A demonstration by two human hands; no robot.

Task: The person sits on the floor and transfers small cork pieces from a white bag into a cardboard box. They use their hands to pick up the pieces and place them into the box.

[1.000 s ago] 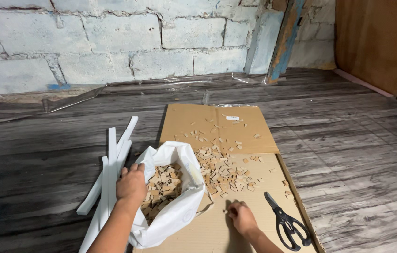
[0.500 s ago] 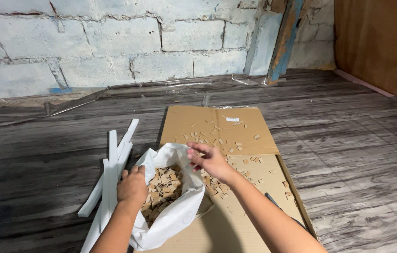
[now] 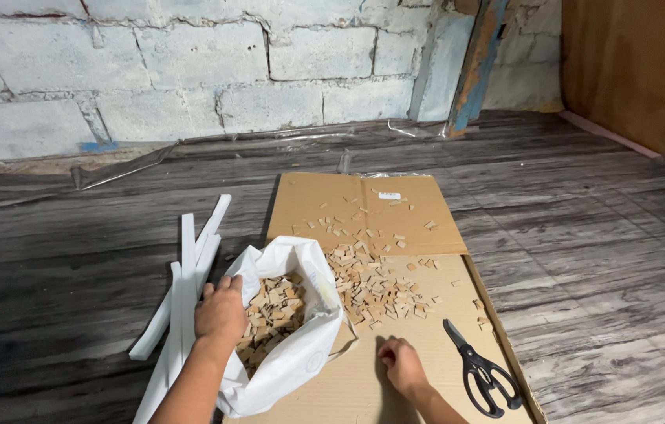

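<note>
Bag [image 3: 301,353] of chips lies open on cardboard [image 3: 364,208]; my left hand [image 3: 221,310] grips its rim, arm stretched forward. My right hand [image 3: 401,363] rests knuckles-up, fingers curled, beside scissors [image 3: 480,369].

1. We saw a white bag [image 3: 293,361] lying on its side at the left edge of a flat cardboard sheet [image 3: 364,385], its mouth open and turned up toward us. Its crumpled fabric folded back at the rim.
2. Inside the bag lay a heap of small tan wooden pieces [image 3: 273,314], rectangular and jumbled at all angles.
3. We held the bag's left rim with our left hand [image 3: 221,312], fingers curled over the edge.
4. A loose pile of the same pieces [image 3: 375,290] was scattered on the cardboard just right of the bag, thinning toward the far flap.
5. Our right hand [image 3: 401,365] rested on bare cardboard below that pile.
</note>
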